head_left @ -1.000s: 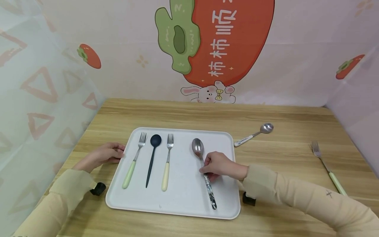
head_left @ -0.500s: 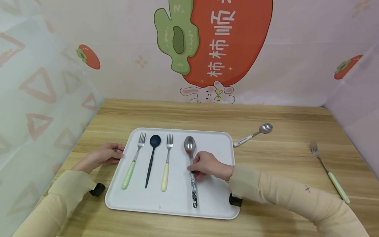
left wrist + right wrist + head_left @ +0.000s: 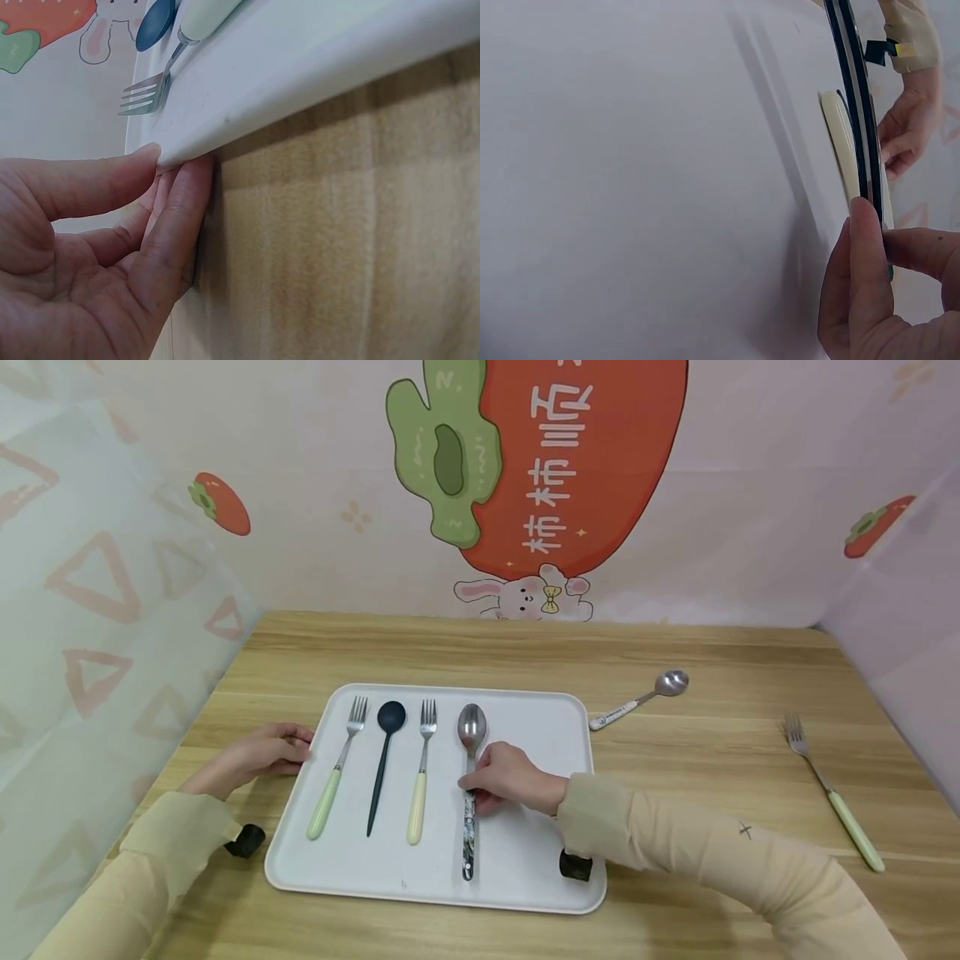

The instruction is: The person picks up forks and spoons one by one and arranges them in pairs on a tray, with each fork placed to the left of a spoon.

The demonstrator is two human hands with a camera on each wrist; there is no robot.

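Observation:
My right hand (image 3: 513,777) pinches the large metal spoon (image 3: 472,727) by its black-and-white patterned handle, over the white tray (image 3: 352,875). In the right wrist view, thumb and fingers close on the spoon's handle (image 3: 859,97), which casts a shadow on the tray. Left of it on the tray lie a cream-handled fork (image 3: 418,802), a dark spoon (image 3: 391,718) and a green-handled fork (image 3: 324,806), side by side. My left hand (image 3: 262,756) holds the tray's left rim; in the left wrist view the thumb touches the rim's top and the fingers go beneath it.
To the tray's right, on the wooden table (image 3: 712,760), lie a small white-handled spoon (image 3: 637,702) and another green-handled fork (image 3: 836,797). Patterned cloth walls (image 3: 315,543) stand behind and at both sides.
My right hand has moved the large spoon leftward, nearer the cream-handled fork, and the spoon has turned from slanted to nearly straight. The left hand stays at the tray's rim.

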